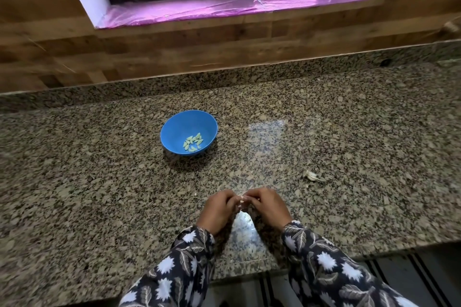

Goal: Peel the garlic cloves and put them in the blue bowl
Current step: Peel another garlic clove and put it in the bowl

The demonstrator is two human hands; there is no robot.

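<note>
Spanning the view, the speckled granite desk [349, 132] carries the round blue plastic bowl [174, 119], which lies ahead and to the left of both hands, nearer the left hand [219, 209]. It and the right hand [267, 207] meet, backs up and fingers curled, pinching one small pale garlic clove [242, 200] between them. The clove's long axis is hidden. Pale peeled cloves [192, 142] already lie in the bowl.

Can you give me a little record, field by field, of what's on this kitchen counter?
surface: granite counter
bowl: blue, left of centre, on the counter
in bowl: peeled cloves, a small heap
hands: left hand and right hand meet, both pinching the held clove
loose bit: garlic scrap, right of the hands, apart from them
</note>
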